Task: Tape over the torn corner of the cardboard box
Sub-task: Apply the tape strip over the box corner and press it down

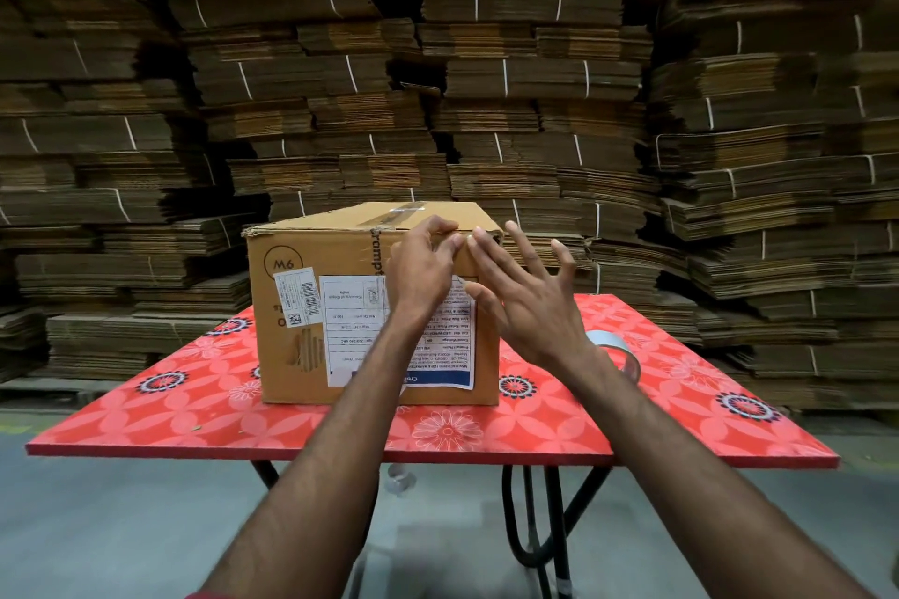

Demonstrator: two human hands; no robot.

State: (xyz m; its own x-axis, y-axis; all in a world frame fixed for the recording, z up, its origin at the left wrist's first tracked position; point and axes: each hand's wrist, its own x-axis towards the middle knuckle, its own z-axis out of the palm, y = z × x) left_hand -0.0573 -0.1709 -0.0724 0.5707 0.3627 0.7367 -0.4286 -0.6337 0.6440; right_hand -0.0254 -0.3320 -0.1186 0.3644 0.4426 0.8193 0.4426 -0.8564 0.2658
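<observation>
A brown cardboard box (pixel 311 306) with white labels stands on a red floral table (pixel 194 413). Its top front right corner (pixel 494 234) looks frayed. My left hand (pixel 423 265) rests on the upper front edge near that corner, its fingertips pressing on the box's top edge. My right hand (pixel 530 292) hovers just right of it, fingers spread, fingertips close to the corner, holding nothing. A roll of clear tape (pixel 620 353) lies on the table behind my right wrist, partly hidden.
Tall stacks of flattened cardboard (pixel 486 63) fill the whole background. The table stands on black metal legs (pixel 545 525) over a grey floor. A small clear object (pixel 400 477) lies on the floor under the table.
</observation>
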